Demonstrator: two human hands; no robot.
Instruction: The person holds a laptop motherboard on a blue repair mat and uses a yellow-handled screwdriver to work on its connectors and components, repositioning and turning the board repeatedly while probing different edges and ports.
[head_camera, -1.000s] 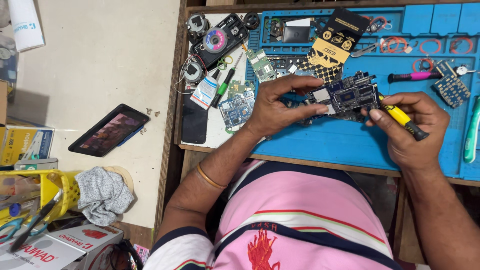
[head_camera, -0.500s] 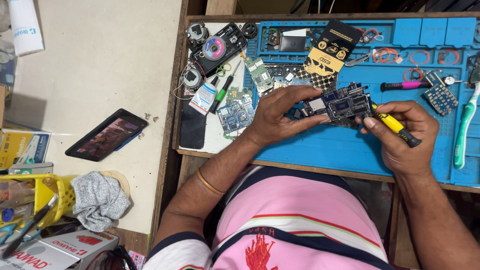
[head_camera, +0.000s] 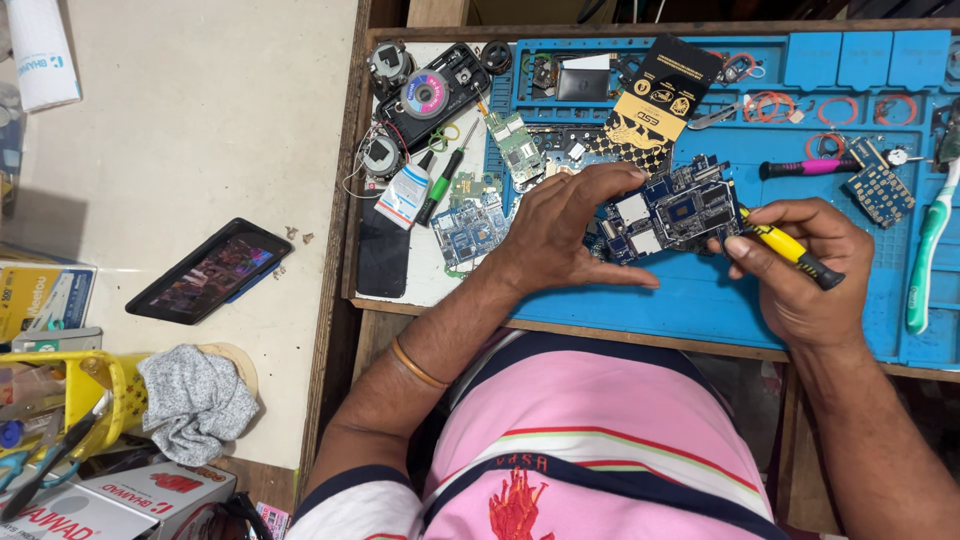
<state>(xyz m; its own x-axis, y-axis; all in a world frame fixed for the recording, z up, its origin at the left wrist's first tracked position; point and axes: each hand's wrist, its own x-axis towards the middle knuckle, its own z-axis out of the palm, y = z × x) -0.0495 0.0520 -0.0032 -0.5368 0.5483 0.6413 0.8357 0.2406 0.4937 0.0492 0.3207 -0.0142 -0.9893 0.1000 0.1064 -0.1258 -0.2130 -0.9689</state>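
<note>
Both hands sit slightly lower on the mat than half a second ago, grip unchanged, board still between them. Left hand curls over the left end of the blue circuit board, fingers on top, thumb stretched out below along the mat, pinning the board just above the blue repair mat. Right hand is closed around a yellow-and-black screwdriver, tip touching the board's right edge. Board lies roughly level, tilted a bit up to the right, metal shields facing up.

Just behind the board: a black-and-gold card. Right of the right hand: a pink-handled tool, a small blue board, a green-and-white toothbrush at the mat's edge. Left of the left hand: another blue board, a green-handled screwdriver, a small white bottle, a dark phone shell with a coloured ring. On the pale worktop well to the left: a black tablet, a grey cloth, a yellow basket.
</note>
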